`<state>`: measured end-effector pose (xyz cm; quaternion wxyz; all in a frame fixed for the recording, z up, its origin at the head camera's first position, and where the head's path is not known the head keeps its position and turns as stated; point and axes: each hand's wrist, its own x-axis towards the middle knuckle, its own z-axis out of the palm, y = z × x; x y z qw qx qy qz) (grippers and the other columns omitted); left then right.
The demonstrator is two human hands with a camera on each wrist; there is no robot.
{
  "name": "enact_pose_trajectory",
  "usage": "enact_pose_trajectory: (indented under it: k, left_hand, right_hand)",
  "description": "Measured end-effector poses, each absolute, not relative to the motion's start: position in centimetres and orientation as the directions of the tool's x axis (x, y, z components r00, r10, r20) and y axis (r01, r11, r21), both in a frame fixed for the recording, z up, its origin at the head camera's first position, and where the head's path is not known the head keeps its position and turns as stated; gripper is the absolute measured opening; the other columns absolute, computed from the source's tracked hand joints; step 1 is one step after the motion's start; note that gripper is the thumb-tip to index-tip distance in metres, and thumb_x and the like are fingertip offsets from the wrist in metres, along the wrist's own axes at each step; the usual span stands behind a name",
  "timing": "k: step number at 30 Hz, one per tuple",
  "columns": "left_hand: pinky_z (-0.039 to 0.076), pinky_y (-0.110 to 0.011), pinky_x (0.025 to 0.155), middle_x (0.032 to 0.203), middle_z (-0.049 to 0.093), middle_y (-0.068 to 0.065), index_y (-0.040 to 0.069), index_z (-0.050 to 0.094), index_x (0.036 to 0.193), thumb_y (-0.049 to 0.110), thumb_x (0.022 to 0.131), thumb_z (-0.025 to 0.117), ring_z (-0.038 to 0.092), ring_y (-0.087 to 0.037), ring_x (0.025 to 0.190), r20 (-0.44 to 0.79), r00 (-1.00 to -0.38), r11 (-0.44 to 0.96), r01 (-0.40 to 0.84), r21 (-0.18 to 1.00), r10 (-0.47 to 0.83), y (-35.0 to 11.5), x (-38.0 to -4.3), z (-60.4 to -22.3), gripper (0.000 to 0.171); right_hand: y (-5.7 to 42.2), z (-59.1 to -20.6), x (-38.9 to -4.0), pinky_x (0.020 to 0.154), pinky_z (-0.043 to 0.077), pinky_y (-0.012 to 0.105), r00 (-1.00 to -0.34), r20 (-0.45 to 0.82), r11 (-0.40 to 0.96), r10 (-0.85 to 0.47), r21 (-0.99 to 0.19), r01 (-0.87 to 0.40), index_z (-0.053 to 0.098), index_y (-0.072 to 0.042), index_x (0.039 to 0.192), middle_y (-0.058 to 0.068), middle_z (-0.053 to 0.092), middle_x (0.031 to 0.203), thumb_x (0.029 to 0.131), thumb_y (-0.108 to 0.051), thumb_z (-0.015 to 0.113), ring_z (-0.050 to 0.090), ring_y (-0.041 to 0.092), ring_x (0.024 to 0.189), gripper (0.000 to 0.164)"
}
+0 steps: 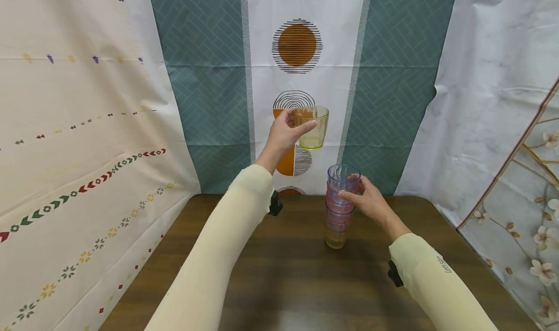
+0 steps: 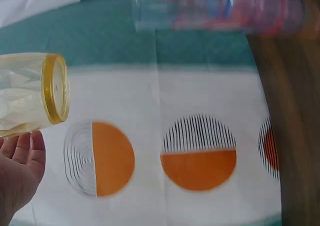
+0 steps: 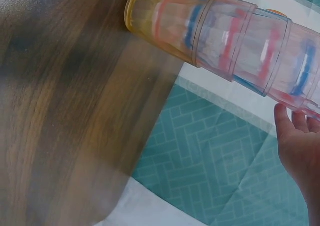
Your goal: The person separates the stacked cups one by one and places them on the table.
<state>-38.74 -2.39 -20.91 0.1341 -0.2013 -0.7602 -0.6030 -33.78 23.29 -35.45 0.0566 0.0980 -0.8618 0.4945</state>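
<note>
My left hand (image 1: 285, 131) holds a clear yellow cup (image 1: 313, 133) by its side, thumb in front and fingers behind, raised above and to the left of a stack of cups. The stack of cups (image 1: 338, 209) rises from the table, with a yellow cup at the bottom, pink and bluish ones between and a blue-rimmed cup on top. Near the top of that stack, my right hand (image 1: 369, 200) grips it from the right. In the left wrist view the yellow cup (image 2: 30, 93) shows its base; the stack (image 2: 230, 6) looks blurred.
The dark wooden table (image 1: 279, 273) spreads below both hands. Behind it hangs a curtain (image 1: 205, 103) with teal and white bands and orange circles. Patterned cloths (image 1: 87, 151) flank the table on both sides.
</note>
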Motion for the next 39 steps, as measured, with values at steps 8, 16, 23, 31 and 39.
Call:
enact_pose_trajectory:
  k: [8,16,23,31,39]
  left_hand:
    - [0.041,-0.040,0.108,0.145,0.047,-0.007,0.013,0.037,0.151,0.049,0.084,0.077,0.045,-0.024,0.131,0.388,-0.920,0.243,0.390,0.888,0.058,-7.3,-39.9,-23.3,0.085]
    - [0.040,-0.044,0.109,0.149,0.042,-0.012,0.010,0.035,0.151,0.042,0.086,0.077,0.040,-0.029,0.136,0.335,-0.942,0.267,0.325,0.907,0.006,-10.2,-40.9,-27.7,0.084]
    - [0.038,-0.046,0.109,0.146,0.045,-0.014,0.008,0.035,0.151,0.042,0.086,0.076,0.041,-0.031,0.134,0.315,-0.949,0.309,0.296,0.904,-0.014,-11.6,-41.5,-31.8,0.084]
    - [0.036,-0.048,0.111,0.145,0.044,-0.015,0.006,0.034,0.150,0.040,0.085,0.078,0.040,-0.033,0.134,0.258,-0.966,0.290,0.242,0.926,-0.017,-12.3,-41.2,-36.4,0.086]
    - [0.034,-0.048,0.112,0.143,0.047,-0.015,0.003,0.036,0.147,0.031,0.083,0.082,0.041,-0.034,0.134,0.217,-0.975,0.283,0.195,0.939,-0.047,-12.2,-41.4,-40.4,0.084]
  right_hand:
    - [23.4,-35.5,-33.8,0.107,0.036,0.060,-0.974,0.195,0.495,-0.114,-0.839,-0.226,0.034,-0.006,0.147,0.025,0.044,0.143,0.089,-0.050,0.071,0.041,0.041,0.130,0.081]
    - [23.5,-35.5,-33.6,0.107,0.035,0.061,-0.976,0.190,0.492,-0.110,-0.842,-0.220,0.034,-0.006,0.147,0.025,0.042,0.145,0.089,-0.050,0.071,0.039,0.042,0.132,0.082]
    - [23.5,-35.5,-33.7,0.105,0.039,0.058,-0.975,0.192,0.494,-0.108,-0.841,-0.220,0.035,-0.007,0.147,0.024,0.046,0.139,0.089,-0.050,0.071,0.043,0.039,0.125,0.081]
    - [23.3,-35.5,-33.5,0.106,0.038,0.059,-0.977,0.180,0.498,-0.111,-0.841,-0.212,0.035,-0.008,0.147,0.024,0.045,0.139,0.088,-0.051,0.071,0.042,0.039,0.125,0.081]
    - [23.3,-35.4,-33.5,0.106,0.037,0.060,-0.968,0.215,0.474,-0.128,-0.844,-0.251,0.035,-0.003,0.147,0.026,0.046,0.142,0.091,-0.043,0.071,0.041,0.041,0.130,0.077]
